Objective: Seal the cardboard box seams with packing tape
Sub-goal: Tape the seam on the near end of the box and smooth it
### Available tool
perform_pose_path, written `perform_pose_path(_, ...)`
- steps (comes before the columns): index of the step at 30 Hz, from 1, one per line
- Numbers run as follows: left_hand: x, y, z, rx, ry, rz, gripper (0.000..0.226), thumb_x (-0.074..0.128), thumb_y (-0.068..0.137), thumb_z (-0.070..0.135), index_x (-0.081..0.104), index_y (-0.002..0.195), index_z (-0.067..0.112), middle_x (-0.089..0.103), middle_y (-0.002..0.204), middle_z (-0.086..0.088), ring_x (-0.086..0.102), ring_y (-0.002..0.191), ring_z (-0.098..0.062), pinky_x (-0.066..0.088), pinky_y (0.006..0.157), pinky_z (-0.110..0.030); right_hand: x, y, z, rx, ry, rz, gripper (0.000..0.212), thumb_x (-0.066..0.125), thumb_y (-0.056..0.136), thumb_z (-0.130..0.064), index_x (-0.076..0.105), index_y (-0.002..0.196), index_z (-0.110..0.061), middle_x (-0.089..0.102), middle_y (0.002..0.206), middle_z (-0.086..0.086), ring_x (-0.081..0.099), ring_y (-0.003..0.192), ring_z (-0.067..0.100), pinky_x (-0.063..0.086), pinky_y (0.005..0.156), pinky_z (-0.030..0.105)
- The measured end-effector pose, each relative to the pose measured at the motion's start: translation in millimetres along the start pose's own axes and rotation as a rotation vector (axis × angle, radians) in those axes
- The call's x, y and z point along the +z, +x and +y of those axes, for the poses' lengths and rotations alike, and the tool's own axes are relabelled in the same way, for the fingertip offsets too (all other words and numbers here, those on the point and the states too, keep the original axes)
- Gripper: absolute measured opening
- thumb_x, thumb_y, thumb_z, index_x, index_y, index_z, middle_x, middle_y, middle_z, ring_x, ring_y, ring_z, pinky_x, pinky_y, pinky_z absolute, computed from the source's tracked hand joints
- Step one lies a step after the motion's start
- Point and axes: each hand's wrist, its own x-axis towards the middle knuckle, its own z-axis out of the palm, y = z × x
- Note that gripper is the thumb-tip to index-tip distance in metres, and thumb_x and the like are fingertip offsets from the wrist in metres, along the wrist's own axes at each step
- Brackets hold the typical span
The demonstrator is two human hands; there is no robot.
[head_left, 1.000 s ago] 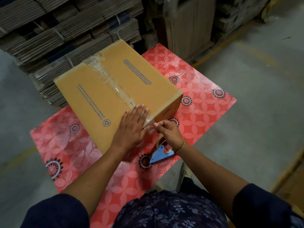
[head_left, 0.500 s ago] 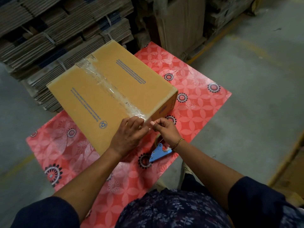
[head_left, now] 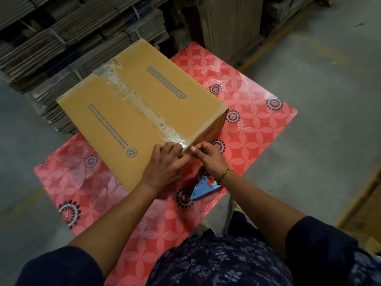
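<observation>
A closed brown cardboard box point(head_left: 144, 104) lies on a red flowered table point(head_left: 257, 124). A strip of clear packing tape point(head_left: 134, 102) runs along its top centre seam to the near edge. My left hand point(head_left: 165, 166) is curled at that near edge, fingers pinching the tape end. My right hand point(head_left: 208, 156) meets it from the right, fingertips pinched on the same tape end over the box's corner. A blue tape dispenser point(head_left: 203, 187) with its roll lies on the table under my right wrist.
Bundled stacks of flattened cardboard point(head_left: 61, 38) stand behind the box. More upright cardboard sheets point(head_left: 226, 23) stand at the back right. Grey concrete floor point(head_left: 329, 100) with a yellow line lies to the right of the table.
My left hand went from lying flat on the box top to curling at the near edge. Both hands' fingertips have come together on the tape end.
</observation>
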Motion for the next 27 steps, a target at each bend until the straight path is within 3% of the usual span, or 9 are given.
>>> perform_pose_path(3, -2, 3, 0, -0.002, 0.004, -0.017, 0.019, 0.074, 0.082, 0.023, 0.061, 0.096, 0.021, 0.055, 0.091, -0.007, 0.055, 0.09, -0.031, 0.037, 0.07, -0.043, -2, -1, -4, -0.049, -0.127, 0.012, 0.02, 0.066, 0.095, -0.02, 0.063, 0.084, -0.002, 0.058, 0.071, 0.0, 0.05, 0.067, 0.011, 0.042, 0.064, 0.031)
perform_pose_path(5, -3, 2, 0, 0.004, 0.016, -0.022, 0.017, 0.073, 0.083, 0.022, 0.062, 0.096, 0.02, 0.055, 0.091, -0.007, 0.055, 0.089, -0.031, 0.037, 0.07, -0.043, -7, 0, -8, -0.127, -0.333, 0.02, 0.023, 0.063, 0.095, -0.031, 0.062, 0.084, -0.011, 0.06, 0.068, -0.002, 0.053, 0.067, 0.014, 0.044, 0.065, 0.036)
perform_pose_path(9, -3, 2, 0, 0.016, 0.023, -0.042, 0.015, 0.071, 0.082, 0.021, 0.06, 0.092, 0.019, 0.056, 0.091, -0.008, 0.056, 0.089, -0.031, 0.037, 0.07, -0.043, -14, 1, -24, -0.265, -0.834, 0.011, 0.023, 0.052, 0.096, -0.044, 0.06, 0.09, -0.023, 0.062, 0.076, -0.005, 0.057, 0.089, 0.024, 0.038, 0.081, 0.042)
perform_pose_path(12, -4, 2, 0, 0.036, 0.05, -0.088, 0.018, 0.071, 0.076, 0.017, 0.06, 0.089, 0.02, 0.057, 0.094, -0.008, 0.058, 0.091, -0.032, 0.039, 0.071, -0.044, -22, 2, -24, -0.116, -1.169, -0.094, 0.018, 0.053, 0.093, -0.036, 0.063, 0.102, -0.025, 0.07, 0.099, 0.004, 0.059, 0.107, 0.029, 0.039, 0.089, 0.043)
perform_pose_path(15, -7, 1, 0, 0.058, 0.056, -0.138, 0.022, 0.068, 0.069, 0.02, 0.056, 0.088, 0.021, 0.058, 0.096, -0.008, 0.058, 0.093, -0.032, 0.04, 0.072, -0.044, -33, -5, -20, -0.069, -1.132, -0.045, 0.014, 0.053, 0.09, -0.037, 0.061, 0.093, -0.026, 0.07, 0.096, 0.002, 0.063, 0.1, 0.027, 0.042, 0.084, 0.04)
perform_pose_path(18, -10, 3, 0, 0.05, 0.021, -0.128, 0.016, 0.065, 0.075, 0.026, 0.056, 0.086, 0.019, 0.057, 0.096, -0.009, 0.057, 0.094, -0.033, 0.041, 0.073, -0.045, -39, -10, -33, -0.386, -1.054, 0.081, 0.016, 0.057, 0.08, -0.032, 0.057, 0.09, -0.019, 0.062, 0.091, 0.001, 0.059, 0.09, 0.029, 0.037, 0.072, 0.038)
perform_pose_path(20, -13, 2, 0, 0.03, -0.064, -0.069, 0.015, 0.065, 0.08, 0.03, 0.059, 0.086, 0.017, 0.058, 0.096, -0.009, 0.058, 0.093, -0.034, 0.041, 0.074, -0.046, -43, -8, -48, -0.613, -1.031, 0.153, 0.024, 0.059, 0.078, -0.033, 0.06, 0.096, -0.017, 0.061, 0.096, 0.004, 0.056, 0.092, 0.03, 0.041, 0.073, 0.04)
perform_pose_path(23, -20, 3, 1, -0.168, -0.178, 0.001, 0.031, 0.063, 0.087, 0.034, 0.065, 0.111, 0.014, 0.062, 0.107, -0.01, 0.059, 0.101, -0.034, 0.043, 0.08, -0.045, -51, 3, -64, -0.709, -1.075, 0.072, 0.054, 0.061, 0.079, -0.048, 0.06, 0.124, -0.018, 0.062, 0.128, 0.005, 0.055, 0.12, 0.029, 0.045, 0.093, 0.043)
perform_pose_path(27, -9, -1, 1, -0.449, -0.094, -0.117, 0.062, 0.047, 0.098, 0.056, 0.052, 0.143, 0.013, 0.052, 0.15, -0.014, 0.048, 0.137, -0.034, 0.037, 0.106, -0.051, -52, 20, -76, -0.704, -1.378, -0.244, 0.087, 0.036, 0.085, -0.074, 0.034, 0.154, -0.021, 0.033, 0.164, 0.002, 0.028, 0.151, 0.024, 0.026, 0.117, 0.044)
